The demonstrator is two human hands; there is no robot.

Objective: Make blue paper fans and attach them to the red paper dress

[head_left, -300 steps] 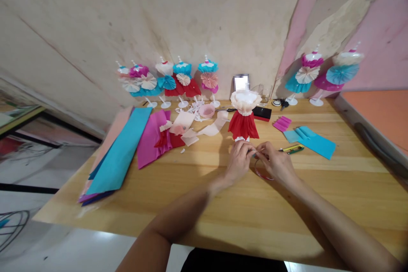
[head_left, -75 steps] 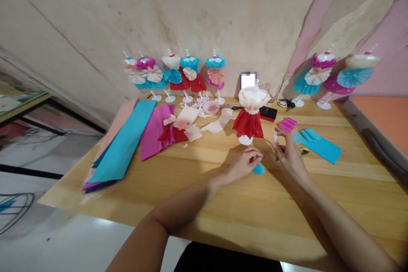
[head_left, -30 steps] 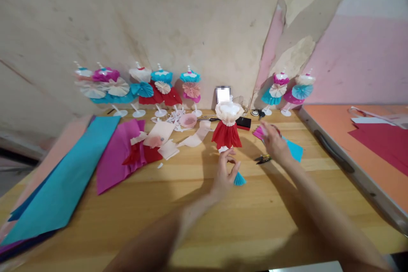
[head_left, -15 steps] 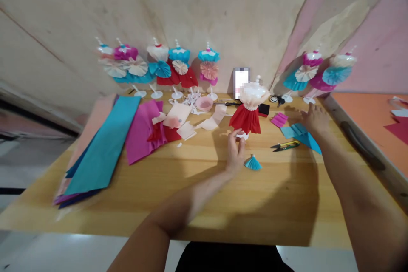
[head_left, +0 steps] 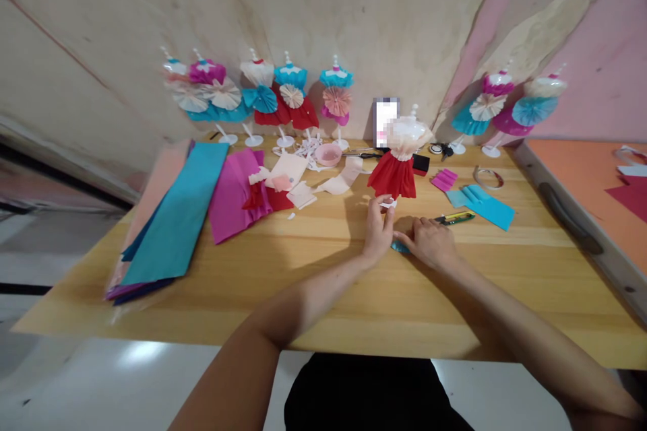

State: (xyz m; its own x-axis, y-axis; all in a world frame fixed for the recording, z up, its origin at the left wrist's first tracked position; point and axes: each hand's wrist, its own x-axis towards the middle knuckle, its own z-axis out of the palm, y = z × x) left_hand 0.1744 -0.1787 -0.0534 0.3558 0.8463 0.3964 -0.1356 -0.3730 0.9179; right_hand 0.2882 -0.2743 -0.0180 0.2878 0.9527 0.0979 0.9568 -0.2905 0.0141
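Observation:
A small dress form (head_left: 394, 174) with a cream top and red skirt stands at the middle right of the table. My left hand (head_left: 379, 229) has its fingers closed on the white base (head_left: 388, 203) of this form. Just to its right, my right hand (head_left: 429, 241) reaches over a small blue pleated paper fan (head_left: 400, 246), mostly covered; its fingers are bent, and whether they grip the fan is unclear. A yellow-and-green snipper (head_left: 457, 217) lies beyond the right hand.
Several dressed forms (head_left: 290, 95) line the wall. Blue sheets (head_left: 176, 215), magenta paper (head_left: 235, 199) and scraps lie left. Right are blue paper (head_left: 490, 209), a tape roll (head_left: 488, 178) and an orange-lined case (head_left: 571, 175). A phone (head_left: 385, 122) leans behind.
My right hand has come from the back right of the table to the blue fan. A tape roll now shows where that hand was. My left hand stays at the form's base.

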